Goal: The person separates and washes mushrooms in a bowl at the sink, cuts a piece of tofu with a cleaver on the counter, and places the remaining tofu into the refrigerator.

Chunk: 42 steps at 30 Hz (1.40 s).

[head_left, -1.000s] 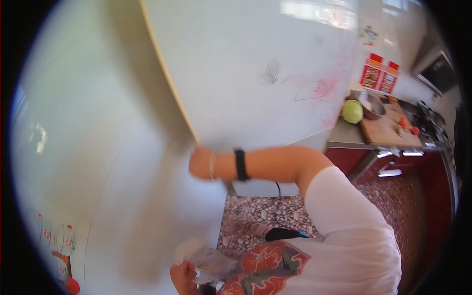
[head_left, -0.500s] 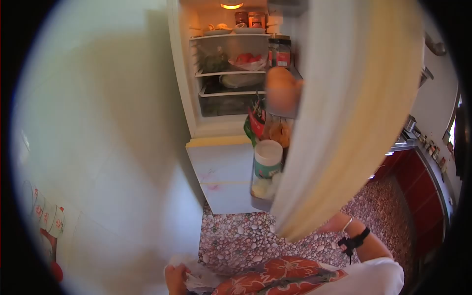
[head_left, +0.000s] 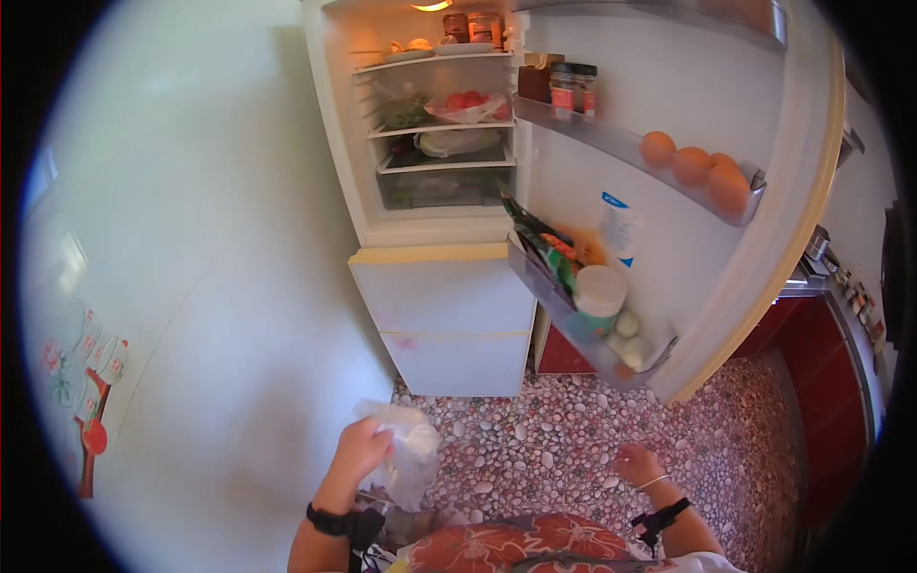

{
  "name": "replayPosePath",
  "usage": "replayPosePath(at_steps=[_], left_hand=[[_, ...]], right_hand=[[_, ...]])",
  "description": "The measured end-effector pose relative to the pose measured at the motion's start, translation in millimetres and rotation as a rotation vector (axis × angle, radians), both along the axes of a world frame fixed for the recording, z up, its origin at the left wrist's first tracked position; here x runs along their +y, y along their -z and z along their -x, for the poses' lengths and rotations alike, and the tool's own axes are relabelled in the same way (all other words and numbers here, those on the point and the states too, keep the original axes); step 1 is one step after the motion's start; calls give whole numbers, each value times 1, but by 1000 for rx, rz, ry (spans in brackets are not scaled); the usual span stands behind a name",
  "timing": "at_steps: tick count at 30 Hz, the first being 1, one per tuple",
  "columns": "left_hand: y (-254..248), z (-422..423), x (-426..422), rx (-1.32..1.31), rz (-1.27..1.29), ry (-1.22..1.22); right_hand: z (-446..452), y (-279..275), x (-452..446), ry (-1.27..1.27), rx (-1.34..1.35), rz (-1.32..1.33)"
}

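Observation:
My left hand (head_left: 363, 449) is closed around a thin, whitish plastic bag (head_left: 413, 449), held low before the fridge; what is in the bag is too blurred to make out. Lower right, my right hand (head_left: 638, 465) hangs above the floor, empty, with fingers loosely apart. It is below the fridge door (head_left: 688, 248) and not touching it. The fridge (head_left: 439, 310) stands with its upper door swung wide. Inside, a bag of red produce (head_left: 466, 103) lies on a shelf, with a wrapped pale vegetable (head_left: 457, 143) under it.
Door racks carry several eggs (head_left: 690, 166), dark-lidded jars (head_left: 573, 88), a white-lidded tub (head_left: 600, 294) and green packets (head_left: 554, 258). Red cabinets (head_left: 812, 368) with a counter stand at right. A pale wall (head_left: 220, 239) runs along the left, above pebble-patterned flooring (head_left: 535, 449).
The fridge door has swung wider to the right, revealing its racks. My right hand has come off the door's edge. My left hand has risen forward with the bag.

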<state>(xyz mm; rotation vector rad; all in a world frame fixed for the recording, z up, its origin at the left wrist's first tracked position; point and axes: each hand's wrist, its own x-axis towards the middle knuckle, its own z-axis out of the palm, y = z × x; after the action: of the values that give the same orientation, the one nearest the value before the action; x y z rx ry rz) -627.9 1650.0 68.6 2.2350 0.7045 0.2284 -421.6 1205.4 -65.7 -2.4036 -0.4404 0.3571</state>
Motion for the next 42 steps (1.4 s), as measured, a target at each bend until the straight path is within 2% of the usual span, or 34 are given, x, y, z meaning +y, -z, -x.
replayPosePath(at_steps=[1,2,3,5,7,10,15,16,17,20,21,24,27,30,31,35,38,41,42], left_hand=[[-13,-10,-8,22,-6,54],[-25,-22,-18,37,-39,113],[-34,-33,-29,46,-69,174],[-31,-55,-38,-24,-135,310],[-32,-76,-46,-87,-241,438],[-34,-109,-55,-152,-397,572],[-30,-164,-38,-243,-520,672],[-31,-175,-27,-237,-561,692],[-30,-184,-13,-273,-542,711],[-36,-219,34,-371,-526,763],[-43,-232,44,-396,-539,767],[-70,-270,77,-503,-556,781],[-96,-312,102,-622,-554,838],[-122,-345,117,-700,-645,861],[-131,-355,122,-732,-696,853],[-151,-394,131,-810,-620,860],[-159,-421,127,-841,-625,817],[-170,-447,128,-811,-597,813],[-174,-453,132,-795,-556,801]], right_hand=[[13,-10,22,-50,74,-165],[17,-23,48,-197,2,-128],[18,-46,79,-308,89,-191],[28,-95,135,-518,-208,-256],[27,-119,179,-579,-266,-243],[15,-123,216,-576,-483,-133],[-29,-157,249,-633,-409,257],[-40,-159,259,-634,-387,312],[-60,-147,268,-638,-463,88],[-94,-160,301,-596,-517,-132],[-96,-169,317,-597,-564,-74],[-115,-195,365,-395,-512,-56],[-159,-195,397,-381,-453,-337],[-195,-210,412,-329,-367,-407],[-205,-217,417,-309,-427,-443],[-244,-229,428,-178,-656,-477],[-268,-238,435,-136,-595,-645],[-287,-250,432,-164,-711,-570],[-289,-258,430,-111,-661,-608]])
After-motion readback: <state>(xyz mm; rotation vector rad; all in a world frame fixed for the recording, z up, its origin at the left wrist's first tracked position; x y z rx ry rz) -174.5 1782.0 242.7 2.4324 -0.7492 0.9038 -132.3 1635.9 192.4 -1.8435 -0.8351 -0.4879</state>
